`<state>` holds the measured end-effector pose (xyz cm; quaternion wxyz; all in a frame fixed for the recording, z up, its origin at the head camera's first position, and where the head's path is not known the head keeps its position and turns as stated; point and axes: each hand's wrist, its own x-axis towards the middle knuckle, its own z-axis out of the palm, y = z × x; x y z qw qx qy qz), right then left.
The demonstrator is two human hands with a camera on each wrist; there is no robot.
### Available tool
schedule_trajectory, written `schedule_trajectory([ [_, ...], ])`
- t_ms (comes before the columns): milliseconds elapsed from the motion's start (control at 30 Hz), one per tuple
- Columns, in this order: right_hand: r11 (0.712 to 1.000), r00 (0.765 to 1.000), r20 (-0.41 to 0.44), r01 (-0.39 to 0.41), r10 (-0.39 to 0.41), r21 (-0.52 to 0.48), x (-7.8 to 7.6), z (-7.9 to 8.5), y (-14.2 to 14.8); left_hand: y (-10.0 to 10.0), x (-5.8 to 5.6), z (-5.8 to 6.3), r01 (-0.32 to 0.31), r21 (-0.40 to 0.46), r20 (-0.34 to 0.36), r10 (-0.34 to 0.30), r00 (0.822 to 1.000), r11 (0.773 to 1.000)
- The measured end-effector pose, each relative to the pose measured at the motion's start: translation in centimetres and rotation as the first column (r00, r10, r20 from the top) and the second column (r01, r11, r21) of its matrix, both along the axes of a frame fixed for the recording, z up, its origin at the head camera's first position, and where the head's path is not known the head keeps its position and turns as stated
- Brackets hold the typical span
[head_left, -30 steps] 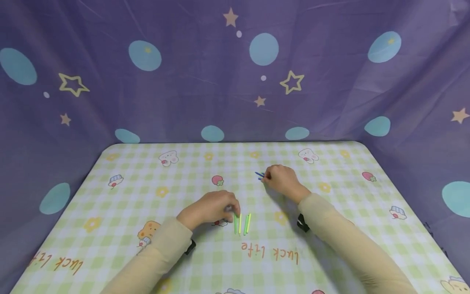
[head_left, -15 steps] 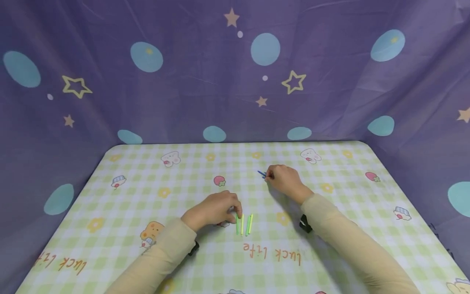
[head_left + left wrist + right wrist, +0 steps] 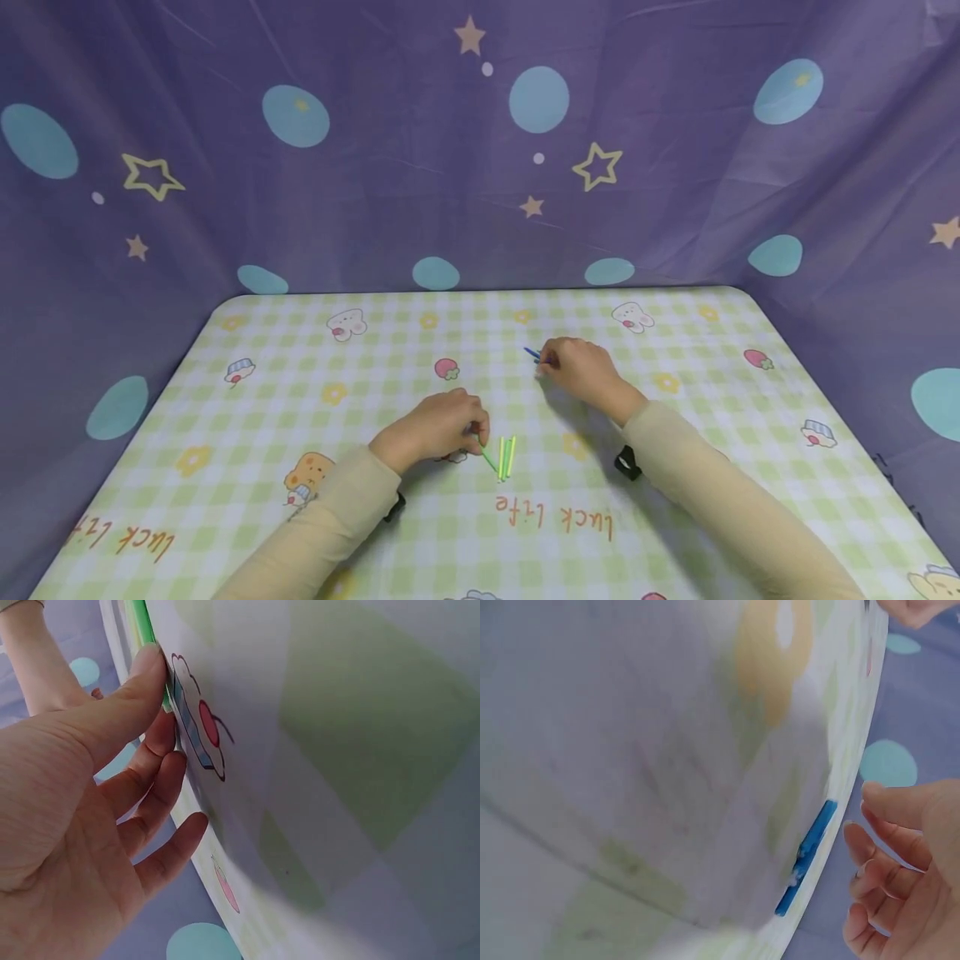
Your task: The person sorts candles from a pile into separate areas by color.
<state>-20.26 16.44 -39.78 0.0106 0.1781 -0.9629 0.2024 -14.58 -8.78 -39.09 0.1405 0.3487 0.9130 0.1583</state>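
In the head view my left hand (image 3: pixel 438 429) pinches the upper end of a slim green stick (image 3: pixel 489 458). The left wrist view shows that green stick (image 3: pixel 141 619) between thumb and forefinger. Its lower end slants to a tight group of yellow and green sticks (image 3: pixel 507 457) lying on the cloth. Farther back, my right hand (image 3: pixel 581 367) hovers beside blue sticks (image 3: pixel 531 353), partly hidden by the fingers in the head view. From the right wrist, a blue stick (image 3: pixel 806 857) lies on the cloth, apart from the loosely bent fingers (image 3: pixel 881 892).
A green-and-white checked cloth (image 3: pixel 360 542) with printed cartoons and lettering covers the table. Behind it and at the sides hangs a purple curtain (image 3: pixel 420 192) with stars and dots. A black strap (image 3: pixel 627 462) shows at the right wrist.
The green stick at my left hand has tilted from nearly upright in the head view to slanting. A yellow stick has shifted right, against the other two. My right hand stays nearly still.
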Motion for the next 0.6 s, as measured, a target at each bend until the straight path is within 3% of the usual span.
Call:
schedule_trajectory([
  [200,0.994,0.995,-0.002,-0.104,0.104,-0.018,1.7,0.3,-0.7,-0.7,-0.3,0.4,-0.012,0.007,0.004,0.012,1.000,1.000],
  [367,0.977,0.977,-0.041,-0.211,0.210,-0.025,3.3,0.1,-1.4,-2.1,-0.5,0.7,-0.054,0.073,0.035,0.051,0.998,0.996],
  [500,0.942,0.938,-0.092,-0.335,0.333,-0.002,4.6,-0.2,-1.9,-3.2,-1.0,1.1,-0.123,0.118,0.055,0.117,0.992,0.985],
  [600,0.896,0.888,-0.132,-0.444,0.442,0.008,5.4,-0.3,-2.1,-4.0,-1.7,1.4,-0.206,0.119,0.050,0.202,0.978,0.971],
])
